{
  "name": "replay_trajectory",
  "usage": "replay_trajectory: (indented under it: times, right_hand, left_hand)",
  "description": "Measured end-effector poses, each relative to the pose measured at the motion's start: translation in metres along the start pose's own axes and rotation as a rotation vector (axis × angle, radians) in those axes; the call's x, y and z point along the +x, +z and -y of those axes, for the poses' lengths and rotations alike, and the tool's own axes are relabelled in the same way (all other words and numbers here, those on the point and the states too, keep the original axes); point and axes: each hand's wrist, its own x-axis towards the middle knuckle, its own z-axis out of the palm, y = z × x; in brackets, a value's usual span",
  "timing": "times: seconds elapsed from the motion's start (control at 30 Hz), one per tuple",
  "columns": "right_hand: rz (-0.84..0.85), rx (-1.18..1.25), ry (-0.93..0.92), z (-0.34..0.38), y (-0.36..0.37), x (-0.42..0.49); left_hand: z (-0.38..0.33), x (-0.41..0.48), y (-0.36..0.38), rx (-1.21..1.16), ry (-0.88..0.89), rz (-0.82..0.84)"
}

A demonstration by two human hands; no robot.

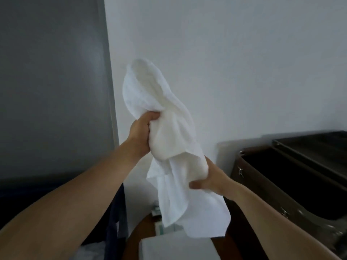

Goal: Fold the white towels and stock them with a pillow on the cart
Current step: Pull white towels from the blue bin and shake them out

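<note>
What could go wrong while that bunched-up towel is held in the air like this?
The white towel is crumpled between the left hand and right hand, so folding may come out uneven. Its loose lower corner hangs just above the small items on the round table and might drag across them.

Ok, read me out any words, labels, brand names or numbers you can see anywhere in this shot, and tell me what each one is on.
No readable text anywhere.
White towel, held by the left hand and right hand: no label or tag showing.
Small teal-and-white packages behind the towel: any print is too blurred to read.
Dark cart: no markings visible.
</note>
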Motion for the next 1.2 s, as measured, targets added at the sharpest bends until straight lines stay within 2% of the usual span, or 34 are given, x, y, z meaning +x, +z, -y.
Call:
replay_trajectory:
  times: [0.07, 0.13, 0.2, 0.33, 0.47, 0.6, 0.7, 0.8, 0.87, 1.0, 1.1, 1.2]
  right_hand:
    - [-0.171, -0.037, 0.092, -0.020, -0.009, -0.005]
    - [-0.326, 0.049, 0.121, -0.033, -0.019, -0.009]
    - [-0.370, 0.068, 0.116, -0.037, -0.029, -0.010]
    - [-0.145, 0.021, -0.044, -0.031, -0.037, -0.009]
    - [0.070, -0.019, -0.286, -0.032, -0.042, -0.002]
    - [0.148, -0.326, -0.471, -0.043, -0.050, 0.005]
    - [0.091, -0.503, -0.614, -0.059, -0.050, 0.014]
    - [0.039, -0.339, -0.606, -0.062, -0.044, 0.021]
    - [0.021, -0.235, -0.539, -0.056, -0.038, 0.021]
    - [-0.011, 0.051, -0.379, -0.041, -0.026, 0.019]
    - [-0.087, 0.086, -0.329, -0.029, -0.020, 0.022]
    - [-0.175, 0.123, -0.316, -0.017, -0.016, 0.028]
  left_hand:
    - [0.014, 0.002, 0.005, -0.024, -0.045, 0.049]
    - [0.029, 0.004, 0.009, -0.024, -0.102, 0.053]
    - [0.045, 0.006, 0.011, -0.015, -0.168, -0.021]
    - [0.077, 0.008, 0.016, 0.012, -0.248, -0.171]
    - [0.113, -0.003, 0.034, 0.165, -0.330, -0.226]
    - [0.143, -0.013, 0.040, 0.233, -0.404, -0.247]
    - [0.150, -0.013, 0.033, 0.319, -0.459, -0.237]
    - [0.152, -0.015, 0.029, 0.408, -0.495, -0.207]
    - [0.154, -0.019, 0.030, 0.450, -0.500, -0.192]
    - [0.156, -0.025, 0.034, 0.475, -0.483, -0.008]
    - [0.154, -0.030, 0.039, 0.530, -0.434, 0.103]
    - [0.150, -0.028, 0.036, 0.512, -0.318, 0.087]
